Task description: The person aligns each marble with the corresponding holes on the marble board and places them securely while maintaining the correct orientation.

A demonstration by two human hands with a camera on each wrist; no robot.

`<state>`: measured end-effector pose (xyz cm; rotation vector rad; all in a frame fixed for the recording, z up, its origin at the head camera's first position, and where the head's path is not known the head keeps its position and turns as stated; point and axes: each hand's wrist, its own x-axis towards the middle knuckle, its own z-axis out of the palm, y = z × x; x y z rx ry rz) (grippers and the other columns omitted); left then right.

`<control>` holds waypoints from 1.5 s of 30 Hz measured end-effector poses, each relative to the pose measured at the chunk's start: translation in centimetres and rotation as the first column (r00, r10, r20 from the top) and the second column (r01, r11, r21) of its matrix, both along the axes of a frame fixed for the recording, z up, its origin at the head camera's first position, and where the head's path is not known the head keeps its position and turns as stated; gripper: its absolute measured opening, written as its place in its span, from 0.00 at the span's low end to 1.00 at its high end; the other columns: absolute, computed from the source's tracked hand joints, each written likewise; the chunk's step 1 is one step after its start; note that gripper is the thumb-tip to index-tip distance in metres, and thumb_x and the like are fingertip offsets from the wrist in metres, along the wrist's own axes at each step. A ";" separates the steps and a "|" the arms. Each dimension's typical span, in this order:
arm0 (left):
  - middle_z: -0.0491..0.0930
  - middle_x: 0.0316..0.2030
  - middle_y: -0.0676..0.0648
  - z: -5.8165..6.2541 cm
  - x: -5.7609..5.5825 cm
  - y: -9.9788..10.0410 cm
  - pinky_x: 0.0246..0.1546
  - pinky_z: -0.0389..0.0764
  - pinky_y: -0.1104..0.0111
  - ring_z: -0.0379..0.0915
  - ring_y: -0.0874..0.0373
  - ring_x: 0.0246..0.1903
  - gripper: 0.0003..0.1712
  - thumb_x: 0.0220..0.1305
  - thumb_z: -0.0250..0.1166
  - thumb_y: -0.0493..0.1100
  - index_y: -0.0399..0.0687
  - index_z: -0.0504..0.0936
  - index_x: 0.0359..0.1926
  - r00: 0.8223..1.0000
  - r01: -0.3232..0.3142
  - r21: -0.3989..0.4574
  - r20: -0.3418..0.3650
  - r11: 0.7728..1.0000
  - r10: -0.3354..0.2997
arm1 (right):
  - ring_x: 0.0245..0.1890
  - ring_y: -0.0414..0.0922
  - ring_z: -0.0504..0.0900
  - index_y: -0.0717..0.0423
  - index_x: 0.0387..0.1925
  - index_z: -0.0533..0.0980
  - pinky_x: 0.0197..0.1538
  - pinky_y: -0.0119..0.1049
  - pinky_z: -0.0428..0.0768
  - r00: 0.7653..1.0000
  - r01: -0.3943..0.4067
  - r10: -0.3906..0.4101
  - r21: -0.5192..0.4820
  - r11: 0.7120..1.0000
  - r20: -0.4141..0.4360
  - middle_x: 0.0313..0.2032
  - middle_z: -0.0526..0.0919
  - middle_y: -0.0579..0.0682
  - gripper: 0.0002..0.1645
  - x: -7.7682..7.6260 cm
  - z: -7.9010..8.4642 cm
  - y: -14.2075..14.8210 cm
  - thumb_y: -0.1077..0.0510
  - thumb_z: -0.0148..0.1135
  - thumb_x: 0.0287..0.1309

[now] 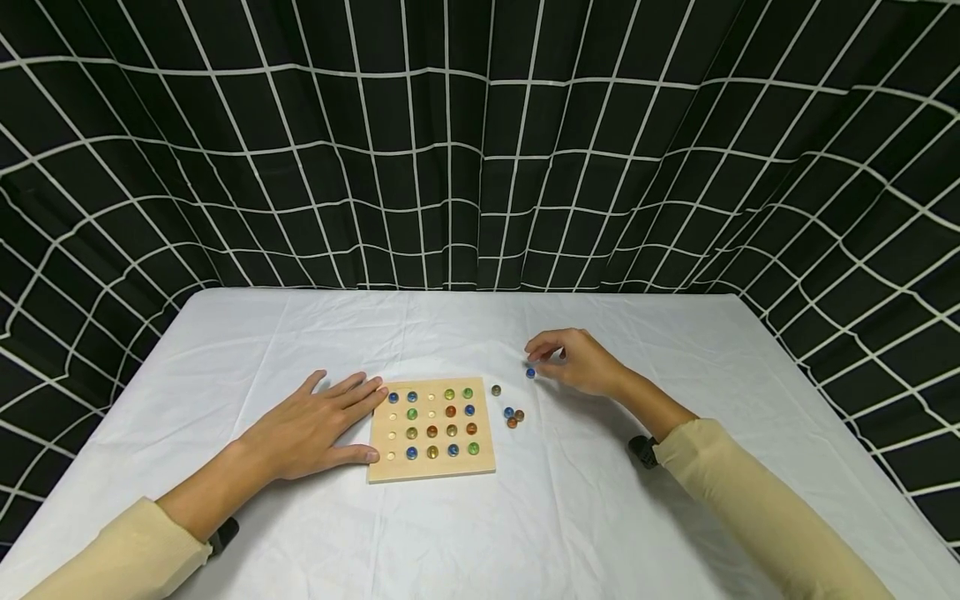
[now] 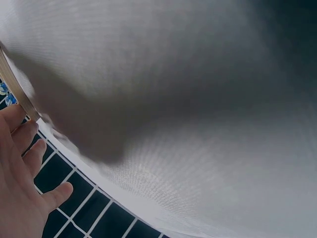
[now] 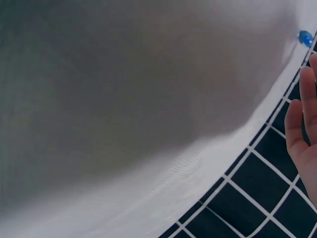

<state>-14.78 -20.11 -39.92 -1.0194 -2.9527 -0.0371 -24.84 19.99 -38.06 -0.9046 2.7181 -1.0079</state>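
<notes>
A square wooden board [image 1: 431,468] with rows of holes lies on the white tablecloth, and most holes hold coloured glass marbles [image 1: 451,411]. My left hand [image 1: 360,412] lies flat beside it, fingertips and thumb touching its left edge. In the left wrist view the left hand [image 2: 20,168] is spread next to the board's edge [image 2: 15,87]. My right hand [image 1: 536,354] hovers loosely curled just above a blue marble [image 1: 530,372] on the cloth. The right wrist view shows that blue marble [image 3: 305,37] lying apart from the fingers [image 3: 302,124].
Several loose marbles [image 1: 512,415] lie on the cloth between the board and my right hand, one more [image 1: 496,390] slightly farther back. The white-covered table [image 1: 300,333] is ringed by a black curtain [image 1: 480,167] with a white grid.
</notes>
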 end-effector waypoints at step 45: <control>0.61 0.74 0.49 -0.1 -0.1 -0.2 0.68 0.55 0.38 0.56 0.48 0.73 0.50 0.65 0.45 0.78 0.52 0.60 0.76 1.000 0.006 -0.004 -0.001 1.000 -0.006 | 0.43 0.42 0.82 0.60 0.49 0.82 0.56 0.49 0.77 0.990 -0.140 0.139 0.037 0.990 0.012 0.39 0.86 0.48 0.15 1.8 0.5 -6.4 0.69 0.66 0.59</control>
